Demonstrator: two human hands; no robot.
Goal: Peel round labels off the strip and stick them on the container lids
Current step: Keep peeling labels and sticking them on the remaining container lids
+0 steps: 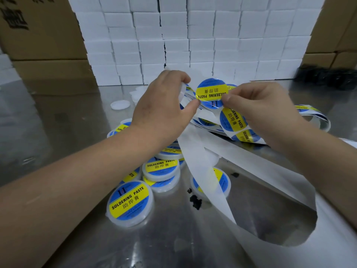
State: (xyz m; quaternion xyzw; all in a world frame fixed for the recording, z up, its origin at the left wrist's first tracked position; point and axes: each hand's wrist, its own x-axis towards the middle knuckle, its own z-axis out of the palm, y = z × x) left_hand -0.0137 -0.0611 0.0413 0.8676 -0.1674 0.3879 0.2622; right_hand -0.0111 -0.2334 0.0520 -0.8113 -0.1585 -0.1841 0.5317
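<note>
Labelled lids (129, 202): several, heaped on the table (67, 120); one bare lid (119, 104) beyond. Strip (234, 122): labels remaining. Current label (211, 93): aloft, half-peeled, right hand (258, 111) grip pinching it, left hand (164, 105) grip clamped on backing.

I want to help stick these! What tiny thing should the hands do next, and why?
Probably pull the round label the rest of the way off the strip. The right hand pinches its edge, the left hand holds the backing, and it looks partly lifted. Then it can go on the bare white lid.
</note>
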